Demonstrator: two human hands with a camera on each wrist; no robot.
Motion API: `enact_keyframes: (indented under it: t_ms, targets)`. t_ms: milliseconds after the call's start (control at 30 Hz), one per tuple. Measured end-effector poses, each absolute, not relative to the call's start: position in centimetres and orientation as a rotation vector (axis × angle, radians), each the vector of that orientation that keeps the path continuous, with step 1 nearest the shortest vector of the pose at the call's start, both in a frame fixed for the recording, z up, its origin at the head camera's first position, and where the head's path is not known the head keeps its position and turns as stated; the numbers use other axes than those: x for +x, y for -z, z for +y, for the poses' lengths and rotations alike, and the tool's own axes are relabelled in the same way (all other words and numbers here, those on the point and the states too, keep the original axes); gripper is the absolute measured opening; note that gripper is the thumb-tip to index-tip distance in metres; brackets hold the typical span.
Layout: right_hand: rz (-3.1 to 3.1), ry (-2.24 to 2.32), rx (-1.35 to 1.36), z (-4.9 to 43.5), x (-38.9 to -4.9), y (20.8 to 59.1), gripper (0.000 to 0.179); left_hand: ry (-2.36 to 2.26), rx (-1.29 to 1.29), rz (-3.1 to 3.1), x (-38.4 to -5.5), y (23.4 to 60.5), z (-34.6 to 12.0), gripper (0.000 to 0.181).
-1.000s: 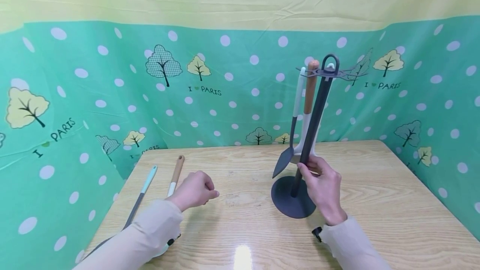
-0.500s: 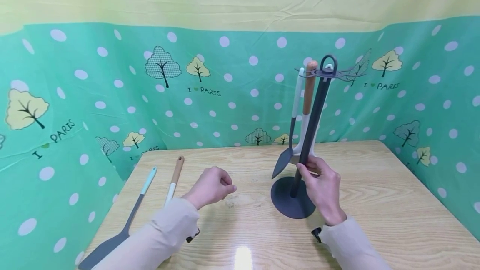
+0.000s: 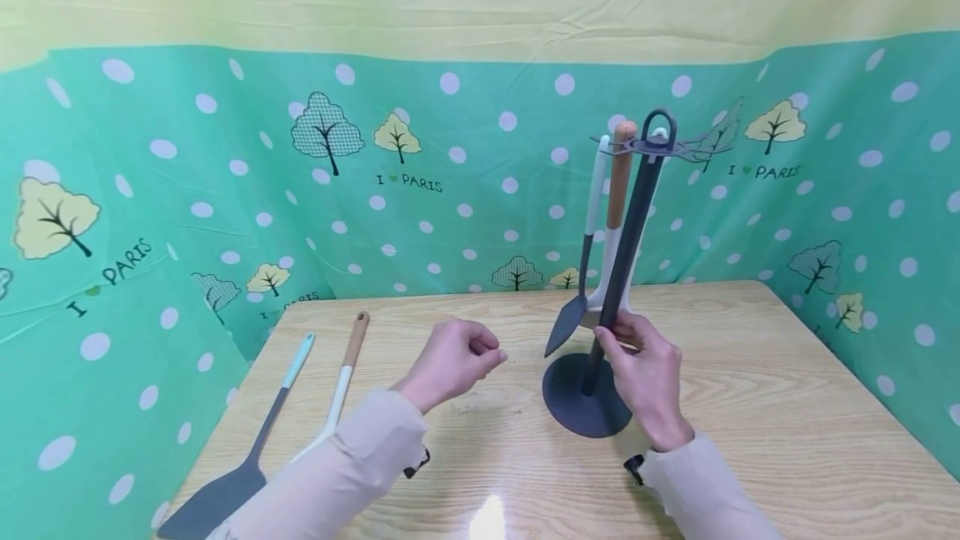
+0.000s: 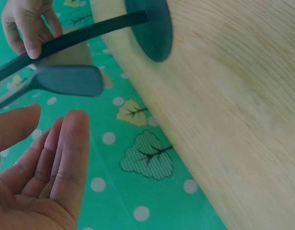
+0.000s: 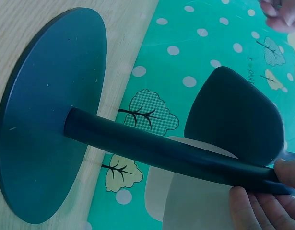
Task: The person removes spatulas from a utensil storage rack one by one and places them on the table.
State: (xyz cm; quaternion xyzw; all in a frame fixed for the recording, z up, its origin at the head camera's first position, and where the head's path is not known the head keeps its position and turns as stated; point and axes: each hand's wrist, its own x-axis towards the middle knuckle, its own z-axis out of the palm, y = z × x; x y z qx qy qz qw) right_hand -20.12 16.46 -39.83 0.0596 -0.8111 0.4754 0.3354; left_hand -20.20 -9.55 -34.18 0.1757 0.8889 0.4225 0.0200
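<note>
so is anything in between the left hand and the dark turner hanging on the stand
Nothing visible stands between the left hand and the hanging turner; only a gap shows. The right hand, gripping the stand's pole, is on the turner's right side.

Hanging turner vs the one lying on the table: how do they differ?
Pose: the hanging turner hangs blade down on the stand; the lying turner rests on the table.
Look in the head view: the hanging turner's blade shows narrow, at a slant; the lying turner's blade shows broad.
Shared: pale turquoise handle, dark grey shaft and blade.
</note>
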Motion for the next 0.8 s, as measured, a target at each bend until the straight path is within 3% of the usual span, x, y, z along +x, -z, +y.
enact_keyframes:
  t_ms: [800]
  targets:
    - [-2.116, -1.223, 0.163, 16.4, -20.2, 39.9, 0.026, -1.631, 0.790, 2.815, -21.1, 32.5, -4.2, 0.016]
